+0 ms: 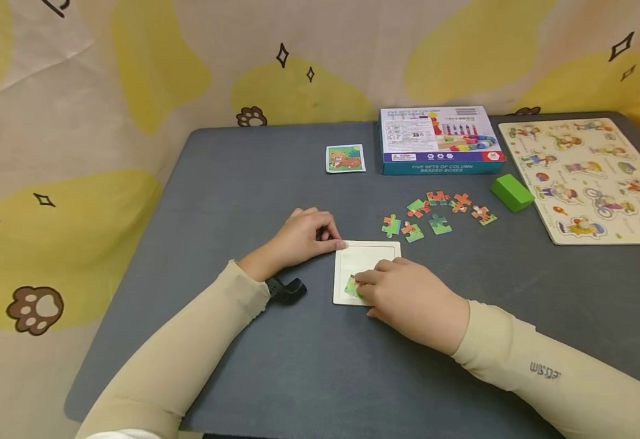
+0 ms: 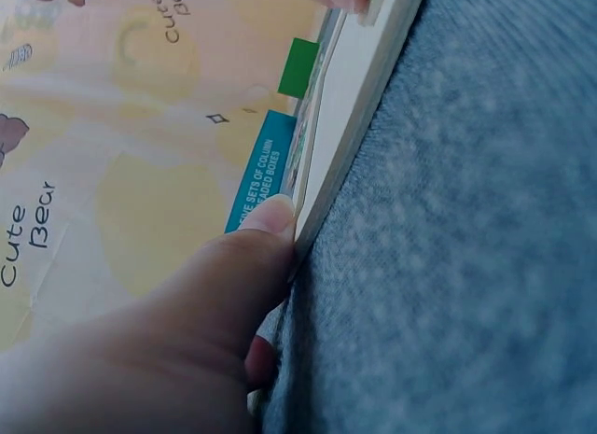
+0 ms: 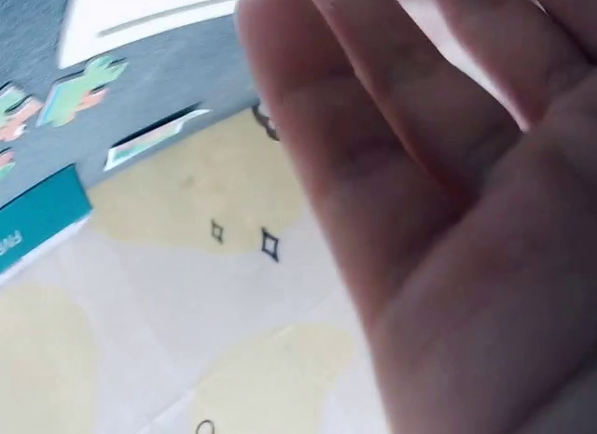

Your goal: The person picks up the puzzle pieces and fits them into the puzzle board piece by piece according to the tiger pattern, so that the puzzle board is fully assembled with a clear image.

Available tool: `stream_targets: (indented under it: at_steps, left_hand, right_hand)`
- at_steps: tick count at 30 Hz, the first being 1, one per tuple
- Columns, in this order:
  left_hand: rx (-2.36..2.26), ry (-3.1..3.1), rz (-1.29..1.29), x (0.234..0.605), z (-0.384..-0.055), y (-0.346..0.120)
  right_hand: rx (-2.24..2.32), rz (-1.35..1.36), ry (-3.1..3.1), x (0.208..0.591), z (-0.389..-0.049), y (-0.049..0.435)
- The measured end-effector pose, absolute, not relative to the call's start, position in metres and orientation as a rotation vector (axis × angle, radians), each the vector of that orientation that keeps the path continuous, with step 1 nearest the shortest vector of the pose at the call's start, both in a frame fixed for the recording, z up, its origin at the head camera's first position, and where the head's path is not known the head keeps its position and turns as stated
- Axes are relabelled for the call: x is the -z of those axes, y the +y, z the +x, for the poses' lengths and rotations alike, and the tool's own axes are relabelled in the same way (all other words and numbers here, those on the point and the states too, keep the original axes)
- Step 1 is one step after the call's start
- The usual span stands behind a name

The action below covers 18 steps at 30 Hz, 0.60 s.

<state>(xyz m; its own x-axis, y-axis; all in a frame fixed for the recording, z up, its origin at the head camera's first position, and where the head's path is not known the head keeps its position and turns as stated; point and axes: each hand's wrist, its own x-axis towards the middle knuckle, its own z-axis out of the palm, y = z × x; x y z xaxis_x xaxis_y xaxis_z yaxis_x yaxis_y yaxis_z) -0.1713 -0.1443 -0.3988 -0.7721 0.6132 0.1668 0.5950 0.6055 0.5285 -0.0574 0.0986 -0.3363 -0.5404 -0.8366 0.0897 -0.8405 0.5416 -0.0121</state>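
Note:
A white square puzzle tray (image 1: 368, 253) with a raised rim lies on the table in front of me. My left hand (image 1: 310, 236) holds its far left corner, with the thumb (image 2: 270, 219) on the rim and the other fingers curled. Over the tray's near part, my right hand (image 1: 410, 299) has its fingertips on a green jigsaw piece (image 1: 351, 286) near the near left corner. The hand covers part of that piece. In the right wrist view the fingers (image 3: 326, 145) fill the right side and the piece is hidden. Several loose jigsaw pieces (image 1: 439, 224) lie beyond the tray.
A small bear picture card (image 1: 345, 160) lies farther back. Beside it is a flat boxed toy set (image 1: 440, 141). A green block (image 1: 512, 192) and a wooden picture board (image 1: 583, 177) are at the right. A patterned cloth (image 1: 309, 91) hangs behind the grey table (image 1: 243, 189).

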Motion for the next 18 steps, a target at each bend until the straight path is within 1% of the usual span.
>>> stream_targets:
  at_steps: [3, 7, 18]
  left_hand:
    - [-0.899, 2.779, 1.043, 0.398, -0.171, -0.144]
    - [-0.902, 2.772, 1.048, 0.398, -0.171, -0.144]
    - [-0.908, 2.786, 1.052, 0.4, -0.172, -0.144]
  right_hand:
    - [-0.045, 1.515, -2.713, 0.336, -0.052, 0.098]
    - [-0.113, 1.564, -2.691, 0.339, -0.053, 0.097]
    - [-0.135, 1.572, -2.737, 0.352, -0.055, 0.091]
